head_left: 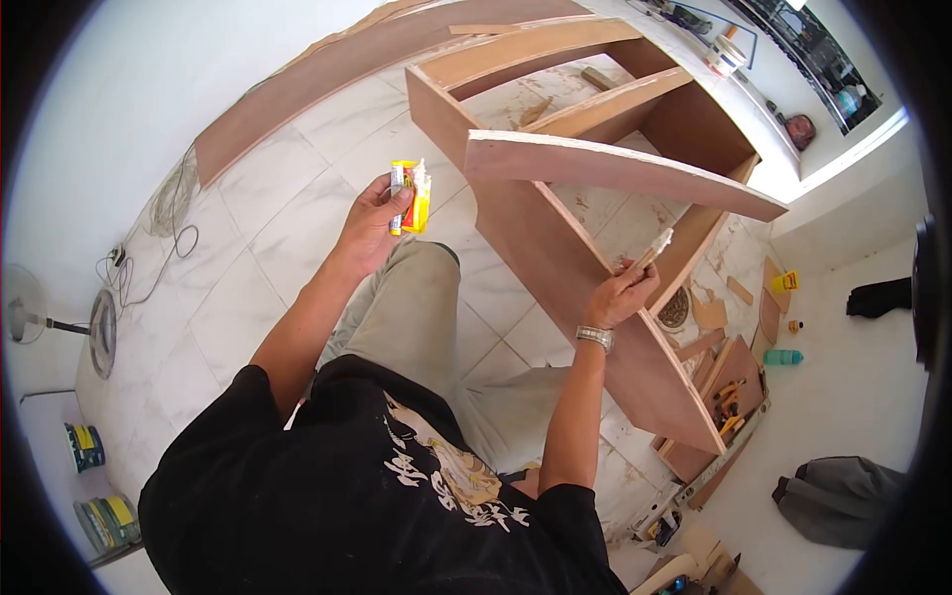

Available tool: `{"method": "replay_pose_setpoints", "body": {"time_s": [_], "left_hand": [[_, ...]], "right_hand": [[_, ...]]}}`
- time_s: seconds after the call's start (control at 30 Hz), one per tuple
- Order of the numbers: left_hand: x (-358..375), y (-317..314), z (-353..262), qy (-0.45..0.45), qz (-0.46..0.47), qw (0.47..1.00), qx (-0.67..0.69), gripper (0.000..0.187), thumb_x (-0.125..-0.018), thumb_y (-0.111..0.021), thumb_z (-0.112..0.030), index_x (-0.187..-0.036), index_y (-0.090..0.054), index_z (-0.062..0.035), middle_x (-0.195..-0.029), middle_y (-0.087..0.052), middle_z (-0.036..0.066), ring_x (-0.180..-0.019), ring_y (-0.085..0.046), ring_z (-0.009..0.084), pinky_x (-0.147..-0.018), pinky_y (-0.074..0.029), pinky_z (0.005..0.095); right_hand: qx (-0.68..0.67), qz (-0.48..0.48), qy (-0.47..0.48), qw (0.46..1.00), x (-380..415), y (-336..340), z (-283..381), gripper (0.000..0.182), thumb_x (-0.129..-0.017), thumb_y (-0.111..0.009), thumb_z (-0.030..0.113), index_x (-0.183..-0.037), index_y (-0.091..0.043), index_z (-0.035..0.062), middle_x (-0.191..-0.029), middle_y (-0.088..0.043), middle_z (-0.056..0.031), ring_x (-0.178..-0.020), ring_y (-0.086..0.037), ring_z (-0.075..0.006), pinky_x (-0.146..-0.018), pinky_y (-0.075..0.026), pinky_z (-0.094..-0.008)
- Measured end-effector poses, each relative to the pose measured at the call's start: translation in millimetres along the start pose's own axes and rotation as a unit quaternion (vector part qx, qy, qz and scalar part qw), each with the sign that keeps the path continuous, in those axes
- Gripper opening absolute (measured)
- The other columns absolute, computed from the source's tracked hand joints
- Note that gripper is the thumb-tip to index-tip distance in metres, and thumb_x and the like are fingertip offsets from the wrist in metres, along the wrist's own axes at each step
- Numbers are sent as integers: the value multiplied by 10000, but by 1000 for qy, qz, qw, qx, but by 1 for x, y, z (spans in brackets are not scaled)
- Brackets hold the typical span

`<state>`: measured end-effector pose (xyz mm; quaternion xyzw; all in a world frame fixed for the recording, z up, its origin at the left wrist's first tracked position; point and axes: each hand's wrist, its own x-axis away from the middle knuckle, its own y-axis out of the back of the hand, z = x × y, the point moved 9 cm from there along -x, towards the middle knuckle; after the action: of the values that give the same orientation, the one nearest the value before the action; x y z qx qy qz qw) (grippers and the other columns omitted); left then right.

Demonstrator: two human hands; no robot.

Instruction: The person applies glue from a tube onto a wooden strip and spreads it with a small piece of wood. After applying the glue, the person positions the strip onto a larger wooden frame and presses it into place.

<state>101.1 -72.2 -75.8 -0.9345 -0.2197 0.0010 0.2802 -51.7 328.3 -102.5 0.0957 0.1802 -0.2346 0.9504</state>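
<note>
My left hand (369, 226) is closed around a small yellow container (420, 204) with red and white markings, smeared with white paste along its upper edge. In my right hand (625, 294) is a thin stick (652, 249), its tip coated in the same white paste. That hand is close to the long side board (585, 288) of a wooden frame. A loose-looking curved plywood strip (615, 171) lies across the frame, with a whitish smear along its top edge. Whether the strip is fixed cannot be told.
Long brown board (327, 84) lies by the left wall, near a cable (177, 248) and a fan (102, 332). Tools (731, 405) and wood offcuts (710, 313) sit at right, with a yellow tub (784, 282) and a teal bottle (782, 357). A white bucket (725, 57) stands far back.
</note>
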Motion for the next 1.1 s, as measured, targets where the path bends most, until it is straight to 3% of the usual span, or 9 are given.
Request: {"method": "replay_pose_setpoints", "body": {"time_s": [0.17, 0.33, 0.4, 0.53, 0.7, 0.8, 0.93, 0.97, 1.1], "left_hand": [[5, 17, -8, 51, 32, 998, 7, 351, -994, -646, -155, -1329, -557, -102, -1069, -649, 7, -914, -630, 112, -788, -550, 318], [-1, 19, -34, 186, 247, 932, 188, 302, -1004, -623, -163, -1285, -540, -86, -1056, -596, 24, -870, -592, 120, -769, -549, 296], [-8, 22, -44, 213, 225, 928, 207, 304, -1003, -623, -160, -1282, -534, -80, -1054, -588, 30, -871, -587, 123, -781, -544, 296], [-38, 21, -72, 217, 174, 952, 126, 322, -992, -635, -147, -1290, -528, -86, -1072, -596, 31, -891, -586, 126, -817, -537, 300], [-102, 21, -65, 210, 252, 945, 13, 371, -960, -669, -108, -1304, -539, -162, -1086, -656, -2, -966, -640, 137, -813, -537, 352], [-111, -6, -82, 186, 331, 925, 12, 377, -958, -671, -103, -1306, -542, -172, -1091, -667, 2, -961, -644, 138, -788, -534, 339], [-104, -26, -104, 278, 398, 861, 149, 461, -940, -694, -86, -1348, -500, -177, -1047, -635, 8, -945, -610, 147, -795, -522, 322], [-104, -23, -100, 292, 384, 861, 160, 518, -929, -709, -109, -1379, -471, -205, -1002, -617, 5, -898, -579, 153, -735, -493, 323], [-96, -14, -97, 232, 396, 876, 146, 505, -931, -688, -39, -1366, -463, -162, -1103, -653, 68, -998, -640, 193, -813, -559, 359]], "right_hand": [[-101, -6, -42, 994, 1, -2, -9, 248, -1056, -445, 171, -1204, -540, -4, -957, -670, -102, -727, -580, -119, -580, -473, -259], [-242, 194, -68, 948, 113, -71, 146, 225, -1058, -478, 134, -1221, -525, -14, -1019, -673, -123, -776, -589, -104, -591, -485, -232], [-283, 266, -150, 909, 167, -105, 185, 233, -1057, -507, 147, -1226, -525, -12, -1037, -677, -126, -796, -591, -97, -593, -490, -232], [-341, 224, -256, 876, 212, -134, 221, 241, -1059, -508, 160, -1210, -545, -25, -1039, -670, -114, -803, -586, -96, -596, -493, -233], [-295, 206, -333, 871, 230, -160, 219, 273, -1057, -495, 159, -1236, -550, -39, -1044, -639, -88, -820, -581, -95, -602, -502, -239], [-297, 196, -371, 858, 232, -185, 231, 276, -1052, -505, 160, -1239, -548, -37, -1047, -641, -90, -820, -584, -99, -603, -507, -245], [-339, 196, -403, 827, 226, -202, 255, 266, -1049, -501, 157, -1235, -547, -26, -1030, -649, -90, -806, -603, -112, -584, -509, -248], [-340, 205, -398, 827, 228, -205, 261, 264, -1048, -502, 157, -1234, -548, -25, -1027, -650, -90, -802, -604, -113, -577, -506, -246], [-330, 232, -372, 836, 238, -211, 266, 229, -1047, -515, 148, -1212, -556, -5, -1005, -668, -111, -777, -624, -125, -545, -503, -243]]}}
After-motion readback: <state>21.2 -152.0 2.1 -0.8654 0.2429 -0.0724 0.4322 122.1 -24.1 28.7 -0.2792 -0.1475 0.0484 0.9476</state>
